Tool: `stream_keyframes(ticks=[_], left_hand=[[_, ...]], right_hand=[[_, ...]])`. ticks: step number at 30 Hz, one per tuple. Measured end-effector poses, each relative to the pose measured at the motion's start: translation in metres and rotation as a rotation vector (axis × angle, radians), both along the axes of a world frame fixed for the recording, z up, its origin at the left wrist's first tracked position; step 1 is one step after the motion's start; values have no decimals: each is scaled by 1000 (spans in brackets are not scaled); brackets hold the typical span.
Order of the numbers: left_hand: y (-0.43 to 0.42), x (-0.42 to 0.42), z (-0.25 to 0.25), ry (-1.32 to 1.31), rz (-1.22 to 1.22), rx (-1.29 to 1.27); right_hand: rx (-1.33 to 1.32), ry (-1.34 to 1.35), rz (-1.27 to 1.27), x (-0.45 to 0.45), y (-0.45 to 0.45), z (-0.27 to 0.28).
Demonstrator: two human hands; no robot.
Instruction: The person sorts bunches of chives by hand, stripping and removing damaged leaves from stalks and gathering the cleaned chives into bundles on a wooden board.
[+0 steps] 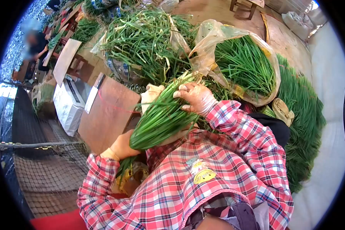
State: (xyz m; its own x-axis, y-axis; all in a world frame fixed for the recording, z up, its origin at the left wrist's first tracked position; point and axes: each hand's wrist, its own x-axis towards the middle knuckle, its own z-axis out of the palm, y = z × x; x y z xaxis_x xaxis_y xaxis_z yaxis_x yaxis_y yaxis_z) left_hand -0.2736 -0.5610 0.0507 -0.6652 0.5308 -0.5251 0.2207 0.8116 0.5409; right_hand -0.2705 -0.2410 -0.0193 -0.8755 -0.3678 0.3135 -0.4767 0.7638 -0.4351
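Note:
A bundle of long green chives (161, 119) lies slantwise in front of my chest, its pale stem ends pointing up and away. My left hand (120, 146) is wrapped around the lower, leafy end from below; most of its fingers are hidden behind the leaves. At the stem end, my right hand (195, 96) has its fingers curled over the stalks; what lies under the fingertips is partly hidden. A light-coloured glove or cloth (151, 96) shows just behind the bundle.
A knife (94, 94) lies on a wooden board (111, 103) to the left, beside a white box (68, 105). Ahead is a loose heap of greens (142, 42). Chives fill a plastic bag (275, 73); more chives (301, 115) are stacked rightward. Another person (36, 42) sits far left.

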Motion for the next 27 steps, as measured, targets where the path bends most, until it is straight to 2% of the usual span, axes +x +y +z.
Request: stream_keyframes(ticks=[1, 3, 5, 7, 11, 13, 14, 17, 18, 21, 23, 27], left_hand=[[-3, -2, -4, -8, 12, 1], [-13, -6, -16, -120, 35, 162], [-16, -7, -22, -169, 60, 183], [-12, -9, -20, -183, 35, 170], [-14, -6, -27, -253, 65, 275], [-11, -10, -23, -266, 30, 240], [-7, -13, -19, -268, -21, 134], [-10, -11, -20, -271, 21, 150], [-10, -10, -18, -271, 22, 152], [-7, -7, -15, -116, -28, 75], [-15, -6, -22, -95, -6, 87], [-14, 2, -17, -90, 20, 113]], right_hand=[[-61, -7, 26, 1, 2, -1], [-92, -35, -38, 5, 2, 2], [-63, 37, -78, 5, 0, 1], [121, 37, -220, 9, -4, 6], [103, 26, -92, 8, -9, -12], [102, 43, -42, 0, -7, -15], [101, 52, -24, -5, -7, -13], [201, -31, 59, -10, -5, -7], [111, -87, -9, -11, -4, -9], [-444, -374, -227, -13, 5, -16], [-1157, -729, -444, -11, 15, 10], [-1815, -511, -587, -4, 88, -22]])
